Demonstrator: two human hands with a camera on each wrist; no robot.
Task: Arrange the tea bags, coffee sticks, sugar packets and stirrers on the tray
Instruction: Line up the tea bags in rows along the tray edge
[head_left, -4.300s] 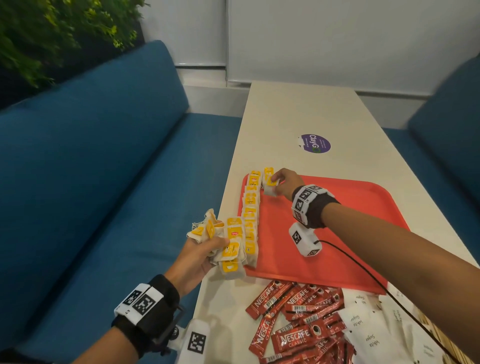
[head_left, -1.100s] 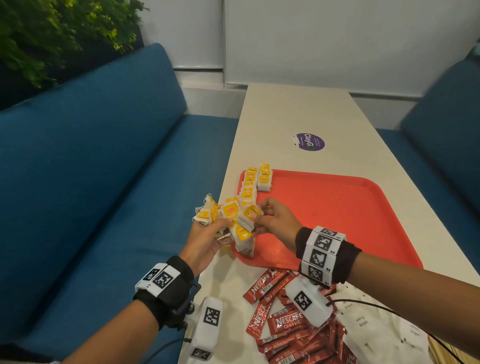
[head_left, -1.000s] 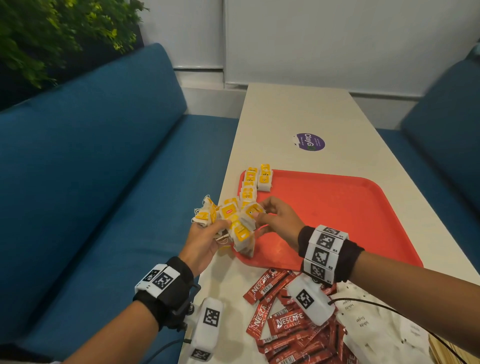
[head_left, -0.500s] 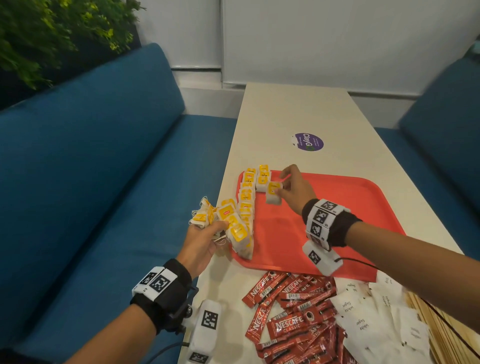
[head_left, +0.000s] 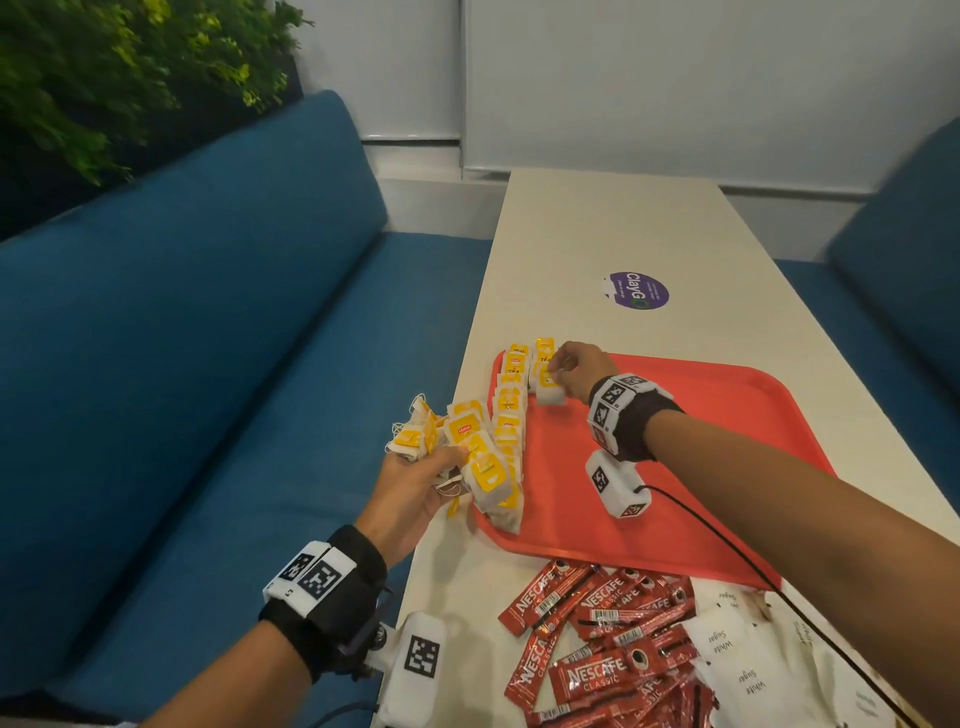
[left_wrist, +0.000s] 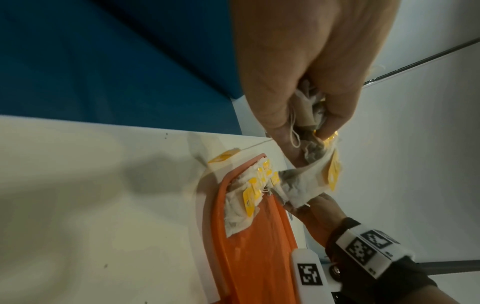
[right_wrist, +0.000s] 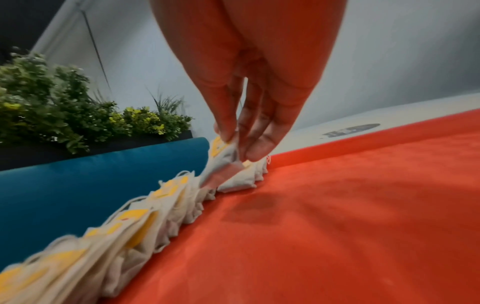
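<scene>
A red tray (head_left: 701, 441) lies on the cream table (head_left: 597, 234). Along its left edge runs a row of yellow-tagged tea bags (head_left: 509, 410) (right_wrist: 145, 207). My left hand (head_left: 415, 483) (left_wrist: 306, 115), beside the tray's left edge, grips a bunch of tea bags (head_left: 462, 441) (left_wrist: 311, 172). My right hand (head_left: 571, 369) (right_wrist: 233, 142) pinches one tea bag (head_left: 548, 387) (right_wrist: 223, 164) at the far left of the tray, beside the row's far end. Red coffee sticks (head_left: 602, 644) and white sugar packets (head_left: 737, 654) lie in front of the tray.
A blue sofa (head_left: 182, 364) runs along the table's left side, another blue seat (head_left: 893, 260) on the right. A purple sticker (head_left: 636, 290) sits on the table beyond the tray. Green plants (head_left: 104, 67) stand behind the sofa. A black cable (head_left: 753, 571) trails from my right wrist.
My right hand took a tea bag from the bunch in my left hand and carried it to the far end of the row on the tray. The left hand stayed put.
</scene>
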